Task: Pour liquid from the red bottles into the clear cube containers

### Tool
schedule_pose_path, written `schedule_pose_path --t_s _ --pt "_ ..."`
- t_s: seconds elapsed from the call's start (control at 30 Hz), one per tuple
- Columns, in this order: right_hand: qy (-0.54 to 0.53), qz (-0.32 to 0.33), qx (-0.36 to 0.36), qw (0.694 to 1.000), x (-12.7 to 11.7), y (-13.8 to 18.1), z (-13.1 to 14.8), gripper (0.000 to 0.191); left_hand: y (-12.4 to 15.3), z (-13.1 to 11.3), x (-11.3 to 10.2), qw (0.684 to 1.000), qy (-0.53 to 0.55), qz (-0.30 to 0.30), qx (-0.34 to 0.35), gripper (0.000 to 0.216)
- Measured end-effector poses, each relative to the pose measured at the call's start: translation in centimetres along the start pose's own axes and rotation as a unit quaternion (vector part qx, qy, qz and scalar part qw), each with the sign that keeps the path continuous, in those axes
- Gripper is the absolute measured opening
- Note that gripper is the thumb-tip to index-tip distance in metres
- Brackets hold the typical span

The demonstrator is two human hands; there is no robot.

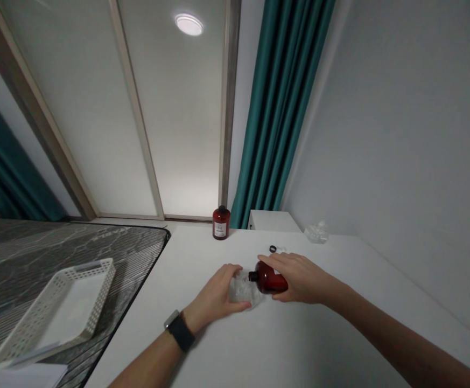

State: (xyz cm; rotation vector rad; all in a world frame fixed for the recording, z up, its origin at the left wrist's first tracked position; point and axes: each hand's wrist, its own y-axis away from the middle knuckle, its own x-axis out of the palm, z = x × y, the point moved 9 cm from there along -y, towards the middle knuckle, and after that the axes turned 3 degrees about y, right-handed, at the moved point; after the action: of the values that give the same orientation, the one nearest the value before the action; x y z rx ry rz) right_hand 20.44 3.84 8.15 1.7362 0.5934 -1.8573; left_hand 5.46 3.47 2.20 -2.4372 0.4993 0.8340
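In the head view, my right hand (299, 278) is wrapped round a dark red bottle (267, 277), tipped on its side with its uncapped black neck pointing left. The neck is over or beside a clear glass-like container (243, 288). My left hand (222, 293), with a watch on its wrist, curves round the left side of that container, thumb and fingers on it. Whether liquid is flowing cannot be made out. Just beyond my right hand, a small black ring-shaped cap (273, 249) lies on the white table (194, 258).
A second red bottle (221, 223), upright with a black cap and white label, stands at the table's far edge. Crumpled clear plastic (317, 233) lies at the back right. A white perforated basket (63, 307) is on the grey-patterned surface to the left. A wall borders the right side.
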Motion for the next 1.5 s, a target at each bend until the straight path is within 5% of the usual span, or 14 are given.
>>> schedule_pose_path --t_s 1.5 --pt "0.014 -0.001 -0.009 1.0 0.04 -0.29 0.12 0.083 0.25 0.42 0.11 1.0 0.013 -0.008 0.004 0.069"
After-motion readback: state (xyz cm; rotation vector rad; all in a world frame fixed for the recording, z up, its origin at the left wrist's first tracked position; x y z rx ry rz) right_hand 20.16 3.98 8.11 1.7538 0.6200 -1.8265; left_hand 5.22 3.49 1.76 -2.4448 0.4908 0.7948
